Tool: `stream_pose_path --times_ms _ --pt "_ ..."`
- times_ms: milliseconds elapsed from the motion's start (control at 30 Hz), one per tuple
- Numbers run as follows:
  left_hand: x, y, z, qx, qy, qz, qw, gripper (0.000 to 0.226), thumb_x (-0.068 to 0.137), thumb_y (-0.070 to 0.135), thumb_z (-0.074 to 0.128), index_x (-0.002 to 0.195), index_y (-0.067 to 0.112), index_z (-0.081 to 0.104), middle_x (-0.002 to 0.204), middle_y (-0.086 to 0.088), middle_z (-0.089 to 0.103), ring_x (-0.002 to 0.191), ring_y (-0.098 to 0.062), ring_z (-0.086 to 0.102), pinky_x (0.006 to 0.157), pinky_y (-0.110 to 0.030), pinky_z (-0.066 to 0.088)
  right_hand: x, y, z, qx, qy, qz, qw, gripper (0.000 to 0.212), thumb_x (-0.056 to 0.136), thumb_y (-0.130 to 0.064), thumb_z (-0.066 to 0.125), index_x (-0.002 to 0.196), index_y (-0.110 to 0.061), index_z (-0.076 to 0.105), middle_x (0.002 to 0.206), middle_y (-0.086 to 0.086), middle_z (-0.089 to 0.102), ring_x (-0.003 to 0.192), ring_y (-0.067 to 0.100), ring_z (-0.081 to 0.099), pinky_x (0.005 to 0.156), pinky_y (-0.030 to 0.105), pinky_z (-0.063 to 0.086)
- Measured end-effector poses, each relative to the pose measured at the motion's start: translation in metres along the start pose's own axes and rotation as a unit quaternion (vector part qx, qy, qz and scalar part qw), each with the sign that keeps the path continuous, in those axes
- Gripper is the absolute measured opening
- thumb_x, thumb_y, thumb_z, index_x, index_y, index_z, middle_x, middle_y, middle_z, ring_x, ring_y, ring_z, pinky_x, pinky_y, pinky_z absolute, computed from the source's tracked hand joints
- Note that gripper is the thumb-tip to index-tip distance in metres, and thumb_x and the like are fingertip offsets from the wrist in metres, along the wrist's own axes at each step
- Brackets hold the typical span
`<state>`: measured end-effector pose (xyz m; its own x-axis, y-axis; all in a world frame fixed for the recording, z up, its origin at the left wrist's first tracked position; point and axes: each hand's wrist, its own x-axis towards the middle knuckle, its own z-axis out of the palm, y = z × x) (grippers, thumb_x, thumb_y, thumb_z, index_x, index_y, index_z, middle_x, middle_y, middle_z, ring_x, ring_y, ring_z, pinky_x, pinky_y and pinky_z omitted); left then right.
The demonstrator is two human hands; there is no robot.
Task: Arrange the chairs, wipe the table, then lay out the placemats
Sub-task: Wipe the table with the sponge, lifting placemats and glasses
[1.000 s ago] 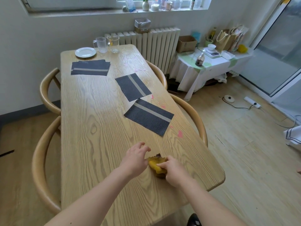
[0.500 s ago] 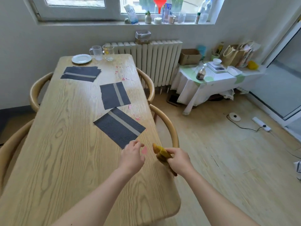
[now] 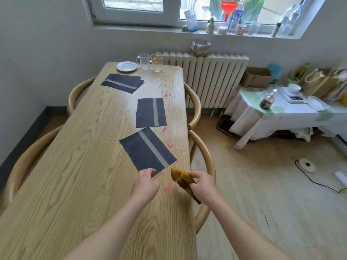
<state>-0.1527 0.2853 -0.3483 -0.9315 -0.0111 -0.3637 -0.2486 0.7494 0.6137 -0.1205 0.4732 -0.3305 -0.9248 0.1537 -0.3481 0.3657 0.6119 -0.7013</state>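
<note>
Head view: the right hand (image 3: 203, 184) grips a bunched yellow cloth (image 3: 181, 178), held just above the right edge of the worktop (image 3: 75, 166), with its tail hanging past that edge. The left hand (image 3: 145, 182) has its fingers bent down onto the near corner of the nearest placemat (image 3: 148, 151). Whether it pinches the corner or only presses it cannot be told.

A second placemat (image 3: 151, 112) lies beyond, and a stack of placemats (image 3: 123, 83) sits at the far end. Pink smears (image 3: 167, 187) run along the right side, some just beside the mats.

The likely trouble is that wiping with the mats in place drags pink residue onto them, or leaves patches beneath them uncleaned. A mat pushed aside carelessly could slide off the right edge onto the chair (image 3: 204, 156). A long sweep toward the far end could knock the glass mugs (image 3: 156, 62) or the plate (image 3: 126, 66).

On the windowsill (image 3: 169, 29), a carton (image 3: 191, 20) and a bottle (image 3: 237, 15) carry printed labels, but they are too blurred to read. The mats show only a pale stripe.
</note>
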Motion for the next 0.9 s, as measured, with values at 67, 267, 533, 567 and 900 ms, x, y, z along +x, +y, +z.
stream_pose_path --times_ms 67,267,533,567,900 --pt "0.013 0.006 0.001 -0.055 0.008 -0.061 0.997 0.052 0.086 0.017 0.055 0.136 0.02 0.041 0.139 -0.004 0.04 0.103 -0.022 0.056 0.081 -0.033 0.049 0.012 -0.001 -0.007 -0.008 0.0 -0.008 1.0 0.039 0.089 -0.007 0.055 0.116 -0.032 0.068 0.093 -0.019 0.061 0.085 -0.003 0.054 0.066 0.007 0.037" --pt "0.059 0.012 -0.002 -0.259 0.101 -0.249 0.928 0.071 0.082 0.017 0.064 0.142 0.013 0.028 0.139 -0.013 0.042 0.114 -0.031 0.05 0.077 -0.033 0.038 0.055 -0.008 -0.015 -0.053 0.017 -0.042 0.998 0.042 0.089 -0.005 0.054 0.117 -0.034 0.067 0.101 -0.02 0.061 0.097 0.002 0.054 0.081 0.012 0.044" --pt "0.092 -0.004 0.0 -0.371 0.149 -0.337 0.853 0.072 0.073 0.011 0.072 0.135 0.007 0.037 0.13 -0.016 0.049 0.11 -0.036 0.054 0.085 -0.037 0.045 0.069 -0.007 0.03 -0.185 -0.128 -0.054 0.973 0.059 0.088 -0.001 0.051 0.138 -0.033 0.05 0.133 -0.006 0.043 0.123 0.021 0.047 0.099 0.027 0.04" --pt "0.095 -0.005 0.001 -0.391 0.145 -0.339 0.844 0.068 0.073 0.011 0.073 0.132 0.006 0.039 0.125 -0.016 0.052 0.105 -0.035 0.056 0.087 -0.039 0.048 0.069 -0.005 0.035 -0.205 -0.134 -0.055 0.968 0.062 0.087 0.0 0.051 0.139 -0.033 0.049 0.137 -0.006 0.038 0.124 0.022 0.047 0.099 0.027 0.04" --pt "0.095 -0.001 0.004 -0.168 0.184 -0.228 0.941 0.033 0.096 0.018 0.045 0.128 0.009 0.052 0.128 -0.013 0.058 0.114 -0.034 0.053 0.087 -0.034 0.04 0.06 0.006 0.042 -0.296 -0.124 -0.165 0.933 0.053 0.09 -0.018 0.05 0.139 -0.033 0.04 0.14 0.001 0.029 0.114 0.023 0.049 0.089 0.03 0.047"
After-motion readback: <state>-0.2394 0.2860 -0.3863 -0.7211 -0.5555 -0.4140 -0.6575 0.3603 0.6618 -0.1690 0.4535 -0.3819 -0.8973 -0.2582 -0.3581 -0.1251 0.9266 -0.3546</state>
